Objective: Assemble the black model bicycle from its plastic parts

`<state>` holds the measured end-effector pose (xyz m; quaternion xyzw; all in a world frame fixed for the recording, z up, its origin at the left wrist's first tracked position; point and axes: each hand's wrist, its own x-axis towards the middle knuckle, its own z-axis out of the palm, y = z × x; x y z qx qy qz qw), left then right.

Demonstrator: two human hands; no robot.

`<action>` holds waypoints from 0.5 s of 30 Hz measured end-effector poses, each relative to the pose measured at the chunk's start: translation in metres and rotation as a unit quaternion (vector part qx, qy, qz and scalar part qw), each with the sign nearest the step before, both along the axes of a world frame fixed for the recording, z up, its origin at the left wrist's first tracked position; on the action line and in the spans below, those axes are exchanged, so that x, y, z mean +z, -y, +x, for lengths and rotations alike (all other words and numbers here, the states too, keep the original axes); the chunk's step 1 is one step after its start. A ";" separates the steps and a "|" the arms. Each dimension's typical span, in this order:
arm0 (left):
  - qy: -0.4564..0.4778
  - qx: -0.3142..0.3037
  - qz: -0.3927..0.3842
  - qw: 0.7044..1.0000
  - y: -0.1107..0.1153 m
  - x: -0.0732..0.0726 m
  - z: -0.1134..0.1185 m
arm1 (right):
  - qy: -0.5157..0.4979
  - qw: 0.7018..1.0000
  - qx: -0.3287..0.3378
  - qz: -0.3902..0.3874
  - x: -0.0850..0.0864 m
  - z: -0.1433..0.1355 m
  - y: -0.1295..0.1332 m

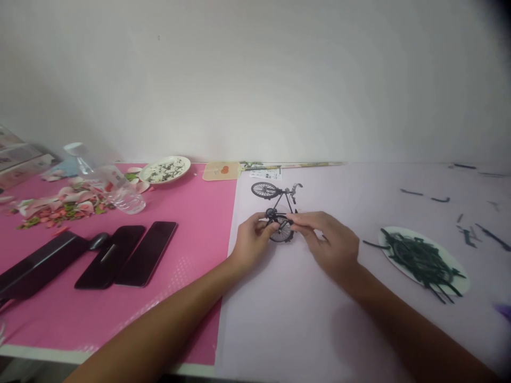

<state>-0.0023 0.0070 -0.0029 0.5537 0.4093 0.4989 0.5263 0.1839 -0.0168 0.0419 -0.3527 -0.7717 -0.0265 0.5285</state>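
The left hand (253, 236) and the right hand (331, 239) are both bare, with slender, rounded fingers. Behind the left hand, a smooth bare forearm (171, 314) broadens away from a narrower wrist (230, 268); behind the right hand, the other forearm (415, 330), bare too, has the same tapering shape.

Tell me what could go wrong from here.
The left hand and right hand grip the small black model bicycle around one wheel; too much pressure might bend its thin parts.

Thin dark green strips overhang the white oval plate and could get knocked off.
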 end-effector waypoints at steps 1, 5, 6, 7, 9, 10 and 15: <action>-0.004 -0.001 0.003 1.000 0.001 0.001 0.000 | 0.006 1.000 -0.001 -0.001 0.000 -0.002 0.001; -0.013 -0.001 0.010 1.000 0.004 0.004 0.000 | 0.017 1.000 -0.007 0.008 0.001 -0.004 0.003; -0.015 -0.001 0.010 1.000 0.004 0.004 0.000 | 0.019 1.000 -0.005 0.014 0.002 -0.004 0.003; -0.016 0.000 0.009 1.000 0.005 0.004 0.000 | 0.021 1.000 -0.003 0.019 0.002 -0.004 0.003; -0.017 0.000 0.010 1.000 0.005 0.005 0.000 | 0.024 0.999 -0.002 0.024 0.003 -0.003 0.002; -0.018 -0.001 0.011 1.000 0.005 0.005 0.000 | 0.025 0.999 -0.002 0.024 0.003 -0.003 0.002; -0.026 0.002 0.016 1.000 0.004 0.005 0.000 | 0.036 0.998 0.004 0.053 0.004 -0.005 0.000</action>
